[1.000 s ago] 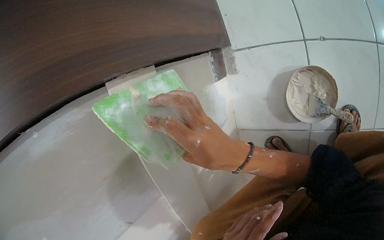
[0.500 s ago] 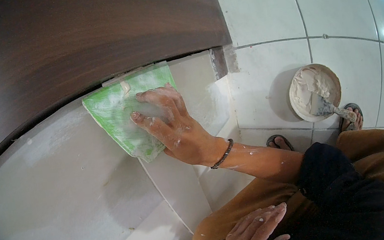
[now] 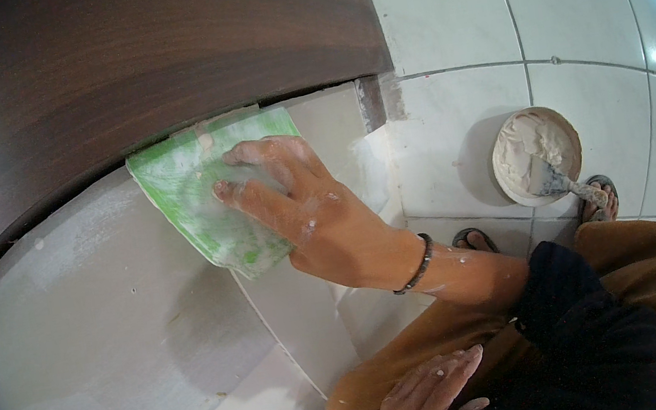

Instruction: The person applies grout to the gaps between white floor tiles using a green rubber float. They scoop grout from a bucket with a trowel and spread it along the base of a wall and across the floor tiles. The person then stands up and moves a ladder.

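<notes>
My right hand grips a flat green plastic putty spreader smeared with white putty, its thumb and fingers bent over the face. The spreader lies against the pale wall surface, its upper edge along the seam under a dark brown wood panel. A small dab of putty sits near that edge. The spreader hides the wall behind it. My left hand rests on my leg in brown trousers, palm down, fingers stretched out, holding nothing. Both hands carry white specks.
On the white tiled floor to the right stands a round tub of white putty. A putty knife leans in it, its handle over the rim, close to my sandalled foot. A pale ledge runs below the spreader.
The spreader has slid slightly left and up along the panel's edge. My right wrist has shifted a little to the right. The left hand has barely moved.
</notes>
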The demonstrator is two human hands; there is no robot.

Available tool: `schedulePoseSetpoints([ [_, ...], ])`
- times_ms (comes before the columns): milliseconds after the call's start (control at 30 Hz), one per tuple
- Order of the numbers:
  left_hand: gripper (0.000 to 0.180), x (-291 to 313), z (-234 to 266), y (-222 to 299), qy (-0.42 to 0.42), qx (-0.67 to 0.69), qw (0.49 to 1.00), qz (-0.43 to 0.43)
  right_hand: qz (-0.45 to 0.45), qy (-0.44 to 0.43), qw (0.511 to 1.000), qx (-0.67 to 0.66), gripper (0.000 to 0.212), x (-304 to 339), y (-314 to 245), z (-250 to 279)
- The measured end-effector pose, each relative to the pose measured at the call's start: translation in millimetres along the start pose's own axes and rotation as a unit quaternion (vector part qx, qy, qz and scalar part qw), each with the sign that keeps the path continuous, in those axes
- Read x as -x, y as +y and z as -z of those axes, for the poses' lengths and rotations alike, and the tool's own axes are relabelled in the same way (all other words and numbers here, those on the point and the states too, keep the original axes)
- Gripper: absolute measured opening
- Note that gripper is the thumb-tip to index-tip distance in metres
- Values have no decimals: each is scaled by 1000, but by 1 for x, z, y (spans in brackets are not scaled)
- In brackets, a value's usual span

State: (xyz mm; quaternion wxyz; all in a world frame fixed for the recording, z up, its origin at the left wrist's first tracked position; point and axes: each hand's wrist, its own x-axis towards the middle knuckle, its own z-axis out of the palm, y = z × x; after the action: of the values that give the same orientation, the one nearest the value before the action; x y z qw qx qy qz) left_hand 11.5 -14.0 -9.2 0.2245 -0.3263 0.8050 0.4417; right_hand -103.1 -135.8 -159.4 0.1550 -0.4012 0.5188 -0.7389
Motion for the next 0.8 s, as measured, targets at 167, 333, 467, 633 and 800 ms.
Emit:
schedulePoseSetpoints([
  [167, 56, -3, -2, 3, 8, 19, 1000, 13, -7, -29, 999, -39, 56, 13, -6, 14],
  [333, 57, -6, -1, 8, -27, -25, 999, 20, -4, -1, 1000, -12, 74, 20, 0, 1],
  [467, 58, -5, 1, 8, -23, -32, 999, 29, -7, 7, 1000, -13, 74, 21, 1, -2],
  [633, 57, -2, -1, 3, -8, 0, 1000, 13, 1, -13, 999, -39, 74, 24, 0, 10],
  [800, 56, -3, -1, 3, 11, 5, 1000, 8, 4, -4, 1000, -28, 75, 25, 3, 14],
])
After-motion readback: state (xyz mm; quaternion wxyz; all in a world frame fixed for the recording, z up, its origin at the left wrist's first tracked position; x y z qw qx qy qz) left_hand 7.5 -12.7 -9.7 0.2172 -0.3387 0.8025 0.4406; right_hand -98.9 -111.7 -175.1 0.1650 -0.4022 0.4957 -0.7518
